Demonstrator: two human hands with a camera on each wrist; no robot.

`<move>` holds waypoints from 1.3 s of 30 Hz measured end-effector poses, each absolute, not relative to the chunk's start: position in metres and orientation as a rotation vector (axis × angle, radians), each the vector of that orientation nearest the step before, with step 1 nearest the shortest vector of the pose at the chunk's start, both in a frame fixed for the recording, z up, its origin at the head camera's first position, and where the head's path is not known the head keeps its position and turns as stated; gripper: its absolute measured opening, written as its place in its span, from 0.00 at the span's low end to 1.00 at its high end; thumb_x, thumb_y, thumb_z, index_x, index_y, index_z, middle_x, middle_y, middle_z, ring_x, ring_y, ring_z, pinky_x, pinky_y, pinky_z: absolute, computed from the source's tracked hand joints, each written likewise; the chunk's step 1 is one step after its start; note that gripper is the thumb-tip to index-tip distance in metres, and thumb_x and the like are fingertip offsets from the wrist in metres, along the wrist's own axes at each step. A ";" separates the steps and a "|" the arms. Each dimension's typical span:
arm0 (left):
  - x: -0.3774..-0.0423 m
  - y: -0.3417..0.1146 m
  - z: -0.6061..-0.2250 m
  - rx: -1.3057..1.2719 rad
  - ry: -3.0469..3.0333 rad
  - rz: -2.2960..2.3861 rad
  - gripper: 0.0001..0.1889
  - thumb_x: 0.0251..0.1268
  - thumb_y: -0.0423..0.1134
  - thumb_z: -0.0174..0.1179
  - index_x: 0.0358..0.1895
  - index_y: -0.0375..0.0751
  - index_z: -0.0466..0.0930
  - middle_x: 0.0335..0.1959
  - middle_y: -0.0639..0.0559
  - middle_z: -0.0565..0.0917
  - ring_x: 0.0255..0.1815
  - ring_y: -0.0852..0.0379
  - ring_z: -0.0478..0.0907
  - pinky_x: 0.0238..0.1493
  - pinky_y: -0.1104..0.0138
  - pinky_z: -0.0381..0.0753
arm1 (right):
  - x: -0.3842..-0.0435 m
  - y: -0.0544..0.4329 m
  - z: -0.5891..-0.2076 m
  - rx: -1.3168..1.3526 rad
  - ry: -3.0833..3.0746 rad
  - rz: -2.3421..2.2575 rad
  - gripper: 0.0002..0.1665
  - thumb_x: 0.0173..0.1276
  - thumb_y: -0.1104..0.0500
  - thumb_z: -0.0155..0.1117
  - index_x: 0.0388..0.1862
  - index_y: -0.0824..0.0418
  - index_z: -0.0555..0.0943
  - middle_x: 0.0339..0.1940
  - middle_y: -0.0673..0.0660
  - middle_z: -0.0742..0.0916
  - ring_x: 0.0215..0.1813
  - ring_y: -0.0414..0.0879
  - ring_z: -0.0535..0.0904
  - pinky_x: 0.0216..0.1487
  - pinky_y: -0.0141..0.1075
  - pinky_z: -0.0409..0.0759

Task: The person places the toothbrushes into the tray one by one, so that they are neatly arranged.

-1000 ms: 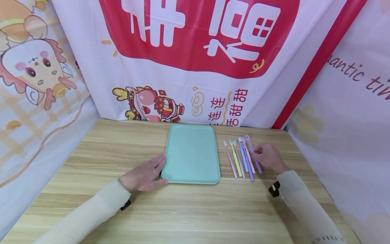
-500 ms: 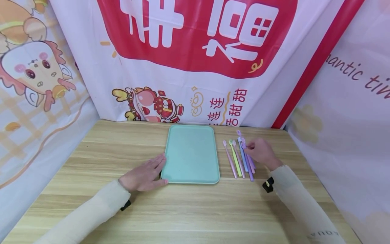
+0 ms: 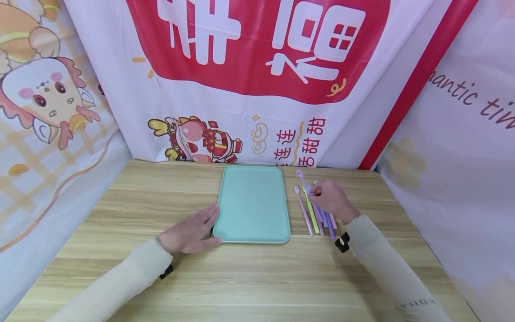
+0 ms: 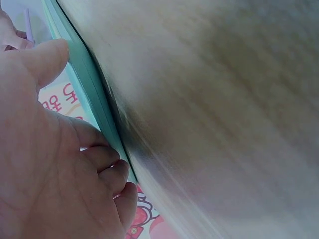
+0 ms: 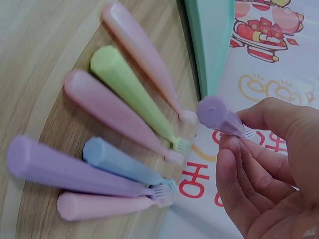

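Observation:
My right hand (image 3: 331,200) pinches a purple toothbrush (image 5: 219,114) between thumb and fingers, its head (image 3: 301,175) angled up and left over the others. Below it on the table lie several toothbrushes: a pink one (image 5: 142,55) nearest the tray, a green one (image 5: 130,89), a second pink one (image 5: 112,110), a blue one (image 5: 124,162), another purple one (image 5: 75,172) and a pale pink one (image 5: 102,205). My left hand (image 3: 191,230) touches the left edge of a mint-green tray (image 3: 253,205), fingers along the side and thumb at the near corner. Nothing lies on the tray.
The wooden table (image 3: 241,281) extends in front of the tray and to both sides. A white and red printed cloth (image 3: 249,89) hangs behind it. More printed cloth (image 3: 454,179) closes off the sides.
My right hand has taken the purple toothbrush from the right end of the row and carried it left over the others. The left hand and the tray stay put.

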State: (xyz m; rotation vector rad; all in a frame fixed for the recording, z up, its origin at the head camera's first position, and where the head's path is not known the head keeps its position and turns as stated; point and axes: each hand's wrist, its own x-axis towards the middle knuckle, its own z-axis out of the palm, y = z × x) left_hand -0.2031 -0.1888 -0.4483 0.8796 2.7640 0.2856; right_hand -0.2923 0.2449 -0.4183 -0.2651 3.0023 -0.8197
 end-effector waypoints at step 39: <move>-0.202 -0.185 -0.445 0.839 2.744 0.260 0.47 0.82 0.61 0.51 0.83 0.25 0.49 0.87 0.32 0.49 0.88 0.35 0.50 0.86 0.41 0.56 | -0.293 0.137 -0.432 -0.614 2.988 -1.064 0.10 0.65 0.62 0.73 0.44 0.65 0.92 0.38 0.58 0.94 0.38 0.43 0.89 0.39 0.33 0.89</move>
